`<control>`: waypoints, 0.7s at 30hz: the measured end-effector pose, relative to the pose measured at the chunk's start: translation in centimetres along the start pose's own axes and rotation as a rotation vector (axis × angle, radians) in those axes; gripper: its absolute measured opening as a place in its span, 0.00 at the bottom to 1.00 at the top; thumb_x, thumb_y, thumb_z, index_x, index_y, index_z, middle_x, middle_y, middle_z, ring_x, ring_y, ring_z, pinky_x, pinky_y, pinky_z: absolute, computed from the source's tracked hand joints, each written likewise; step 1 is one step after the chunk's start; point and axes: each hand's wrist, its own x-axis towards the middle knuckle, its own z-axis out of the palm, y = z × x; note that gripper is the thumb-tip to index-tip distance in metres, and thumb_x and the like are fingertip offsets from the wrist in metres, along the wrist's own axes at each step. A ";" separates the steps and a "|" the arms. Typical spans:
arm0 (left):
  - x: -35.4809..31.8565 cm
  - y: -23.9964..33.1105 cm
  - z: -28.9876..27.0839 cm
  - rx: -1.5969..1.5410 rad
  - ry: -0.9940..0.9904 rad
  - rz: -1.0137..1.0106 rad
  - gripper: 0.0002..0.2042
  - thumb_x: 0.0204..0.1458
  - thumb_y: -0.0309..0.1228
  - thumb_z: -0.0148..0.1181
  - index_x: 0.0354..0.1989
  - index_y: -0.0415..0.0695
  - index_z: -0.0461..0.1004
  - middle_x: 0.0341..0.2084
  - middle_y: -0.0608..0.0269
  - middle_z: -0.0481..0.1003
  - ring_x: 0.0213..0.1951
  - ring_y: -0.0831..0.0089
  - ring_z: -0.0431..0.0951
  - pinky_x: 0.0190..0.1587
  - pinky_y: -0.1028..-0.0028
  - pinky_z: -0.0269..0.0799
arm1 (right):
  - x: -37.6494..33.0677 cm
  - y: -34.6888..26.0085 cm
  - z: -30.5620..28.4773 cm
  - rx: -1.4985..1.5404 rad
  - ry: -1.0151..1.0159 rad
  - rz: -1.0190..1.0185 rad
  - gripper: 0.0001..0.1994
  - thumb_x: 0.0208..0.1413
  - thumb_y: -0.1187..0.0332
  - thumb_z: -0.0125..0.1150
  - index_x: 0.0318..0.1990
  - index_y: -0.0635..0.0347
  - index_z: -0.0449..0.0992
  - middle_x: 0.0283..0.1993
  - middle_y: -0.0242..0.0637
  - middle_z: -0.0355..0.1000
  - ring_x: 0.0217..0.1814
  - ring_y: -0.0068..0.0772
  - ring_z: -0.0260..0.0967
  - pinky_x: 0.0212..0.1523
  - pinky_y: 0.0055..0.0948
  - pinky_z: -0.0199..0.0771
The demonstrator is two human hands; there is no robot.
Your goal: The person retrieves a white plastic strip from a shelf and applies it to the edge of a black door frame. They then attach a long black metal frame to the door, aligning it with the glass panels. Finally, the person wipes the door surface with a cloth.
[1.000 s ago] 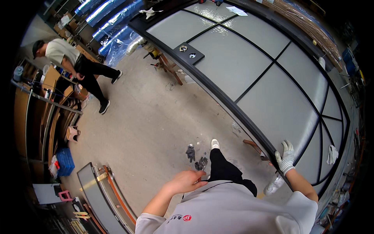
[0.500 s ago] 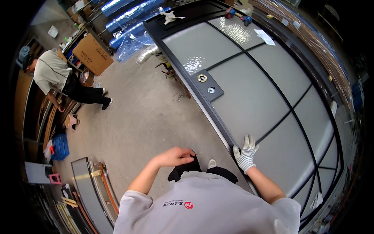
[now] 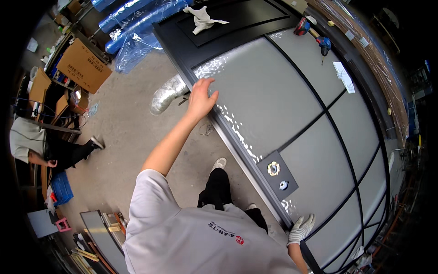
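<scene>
A large dark-framed door panel (image 3: pixel 283 105) with grey glass and black bars lies flat to my right. My bare left hand (image 3: pixel 200 98) is over its near long edge, fingers stretched and apart, holding nothing; whether it touches the frame I cannot tell. My right hand (image 3: pixel 301 228), in a striped white glove, rests on the same edge lower down, fingers extended. Between the hands, a dark square lock plate (image 3: pixel 285 174) with a brass-coloured ring (image 3: pixel 273 168) sits at the panel's edge. A white glove or cloth (image 3: pixel 203 20) lies on the panel's black far end.
A red power tool (image 3: pixel 301 26), a blue drill (image 3: pixel 324 44) and a paper sheet (image 3: pixel 344 77) lie on the panel's far side. Blue-wrapped rolls (image 3: pixel 141 20) and a silvery duct (image 3: pixel 168 95) are beyond my left hand. Another person (image 3: pixel 32 141) is at the left near shelving.
I have moved along the panel toward its black end. My left hand has gone from my waist to the panel's edge. The other person has moved, a leg now trailing.
</scene>
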 end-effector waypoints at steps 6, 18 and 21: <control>15.2 -6.9 4.5 0.142 -0.013 -0.150 0.23 0.41 0.31 0.63 0.49 0.42 0.72 0.57 0.54 0.62 0.57 0.53 0.60 0.58 0.58 0.61 | 1.4 -7.4 1.1 0.024 0.035 0.077 0.32 0.60 0.49 0.45 0.61 0.69 0.57 0.65 0.56 0.53 0.67 0.54 0.51 0.66 0.43 0.50; 31.3 -18.1 7.0 0.742 -0.139 -0.194 0.07 0.44 0.26 0.57 0.33 0.49 0.78 0.32 0.62 0.78 0.49 0.64 0.67 0.53 0.63 0.58 | 2.1 -10.6 1.0 0.001 0.001 0.188 0.30 0.57 0.60 0.52 0.63 0.68 0.54 0.65 0.53 0.52 0.68 0.52 0.49 0.67 0.43 0.47; 29.5 -19.3 5.5 0.486 0.039 -0.235 0.05 0.46 0.26 0.56 0.30 0.43 0.76 0.29 0.57 0.76 0.43 0.55 0.70 0.44 0.59 0.68 | 1.2 -7.5 2.3 -0.004 0.015 0.180 0.31 0.57 0.57 0.51 0.63 0.68 0.54 0.65 0.54 0.52 0.67 0.54 0.49 0.67 0.46 0.48</control>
